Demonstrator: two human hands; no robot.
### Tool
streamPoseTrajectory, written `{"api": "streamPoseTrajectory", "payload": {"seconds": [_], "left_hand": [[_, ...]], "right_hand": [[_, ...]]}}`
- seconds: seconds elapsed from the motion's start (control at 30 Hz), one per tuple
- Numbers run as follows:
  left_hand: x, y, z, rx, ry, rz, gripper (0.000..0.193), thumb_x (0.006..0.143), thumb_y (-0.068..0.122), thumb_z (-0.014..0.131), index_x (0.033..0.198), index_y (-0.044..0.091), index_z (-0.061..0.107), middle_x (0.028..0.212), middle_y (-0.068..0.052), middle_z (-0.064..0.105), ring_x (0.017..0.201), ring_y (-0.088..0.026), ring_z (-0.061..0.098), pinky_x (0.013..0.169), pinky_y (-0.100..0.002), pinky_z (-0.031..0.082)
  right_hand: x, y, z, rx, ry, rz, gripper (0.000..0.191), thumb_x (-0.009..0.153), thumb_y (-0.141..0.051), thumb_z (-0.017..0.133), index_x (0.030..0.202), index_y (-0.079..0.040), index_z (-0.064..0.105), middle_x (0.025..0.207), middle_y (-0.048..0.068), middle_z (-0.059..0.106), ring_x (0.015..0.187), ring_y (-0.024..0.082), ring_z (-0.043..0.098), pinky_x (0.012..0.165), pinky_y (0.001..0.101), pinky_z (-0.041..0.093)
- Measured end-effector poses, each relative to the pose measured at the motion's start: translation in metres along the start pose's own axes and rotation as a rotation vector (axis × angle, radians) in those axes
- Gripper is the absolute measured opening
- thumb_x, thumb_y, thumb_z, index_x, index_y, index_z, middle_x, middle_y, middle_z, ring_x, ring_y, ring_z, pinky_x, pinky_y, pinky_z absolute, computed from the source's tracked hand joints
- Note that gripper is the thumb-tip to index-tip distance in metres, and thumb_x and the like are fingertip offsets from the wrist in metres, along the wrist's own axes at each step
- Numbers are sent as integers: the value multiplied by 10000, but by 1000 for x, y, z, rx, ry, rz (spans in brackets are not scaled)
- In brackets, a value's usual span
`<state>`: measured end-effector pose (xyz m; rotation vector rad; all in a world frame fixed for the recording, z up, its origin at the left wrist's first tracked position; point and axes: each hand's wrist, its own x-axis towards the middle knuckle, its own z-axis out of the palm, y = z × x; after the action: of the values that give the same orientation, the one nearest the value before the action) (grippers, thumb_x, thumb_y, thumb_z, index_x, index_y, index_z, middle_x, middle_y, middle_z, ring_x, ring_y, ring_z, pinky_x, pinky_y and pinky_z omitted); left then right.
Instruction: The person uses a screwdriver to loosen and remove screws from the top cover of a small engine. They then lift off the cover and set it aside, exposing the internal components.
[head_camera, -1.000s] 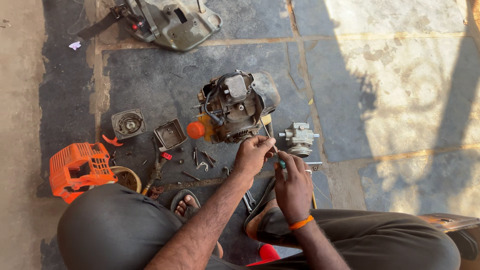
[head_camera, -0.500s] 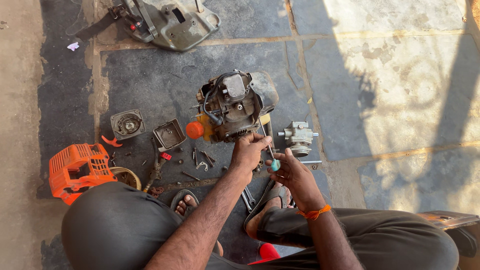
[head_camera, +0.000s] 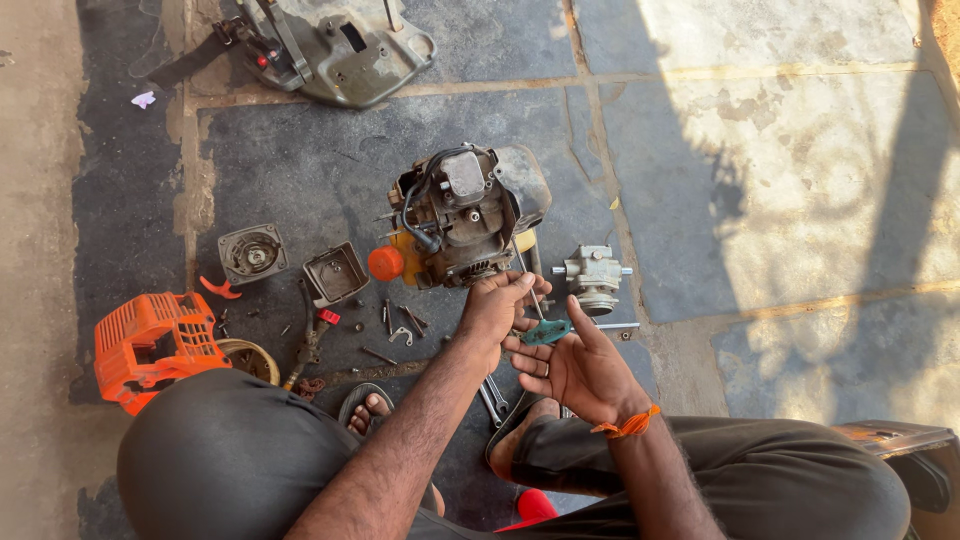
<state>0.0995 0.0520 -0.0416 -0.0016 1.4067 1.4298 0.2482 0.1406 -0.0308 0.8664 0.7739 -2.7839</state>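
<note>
— Since a moment ago, right hand (head_camera: 580, 372) turned palm up and opened flat; left hand (head_camera: 497, 303) slid closer to the engine (head_camera: 462, 215)
— Grip now?
— Left fingers pinched together on the thin metal shaft of the screwdriver (head_camera: 541, 322), just under the engine. Right fingers spread apart, not closed on anything, only cradling the green handle across the palm
— And the engine itself?
— Standing on the dark stone floor (head_camera: 300, 170), orange cap to its left, grey carburettor (head_camera: 592, 278) just beside it on the right, not touching. Loose screws and a small wrench (head_camera: 402, 336) scattered to the left of the hands, near the square metal cover (head_camera: 335, 272)
— Advice for handling it well?
— Probably best to close the right palm around the handle before pressing; keep the shaft straight, guided by the left fingertips. Mind the small parts by the sandalled foot (head_camera: 368, 410); easy to scatter. Orange housing (head_camera: 150, 340) well apart, no worry
</note>
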Motion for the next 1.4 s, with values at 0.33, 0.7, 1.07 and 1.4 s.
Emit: {"api": "streamPoseTrajectory", "payload": {"seconds": [0.33,0.7,1.07,1.4], "left_hand": [[20,-23,-7,10,82,65,298,938,405,733,927,110,698,821,-2,701,813,-89,638,705,-254,534],[20,-15,-5,24,103,149,200,935,276,746,913,93,669,819,-18,724,769,-93,666,681,-246,533],[9,-6,-3,108,66,130,203,1018,266,581,987,112,710,880,-27,777,766,-86,686,754,-265,558],[19,-13,-5,89,43,183,192,976,272,697,989,80,697,835,-40,781,752,-76,666,704,-253,529]], "right_hand": [[10,29,23,-1711,941,-887,877,730,-512,866,1352,-34,474,1190,184,647,1010,325,672,764,435,553],[6,17,13,-541,593,-339,940,784,-756,529,1407,-54,488,1008,162,691,898,251,700,768,381,604],[11,39,11,-638,380,-399,361,1026,-322,611,1224,-27,671,1090,103,710,941,240,690,852,404,588],[0,18,12,-423,218,-97,790,826,-542,652,1435,-76,458,1207,139,712,1001,235,703,860,413,586]]}}
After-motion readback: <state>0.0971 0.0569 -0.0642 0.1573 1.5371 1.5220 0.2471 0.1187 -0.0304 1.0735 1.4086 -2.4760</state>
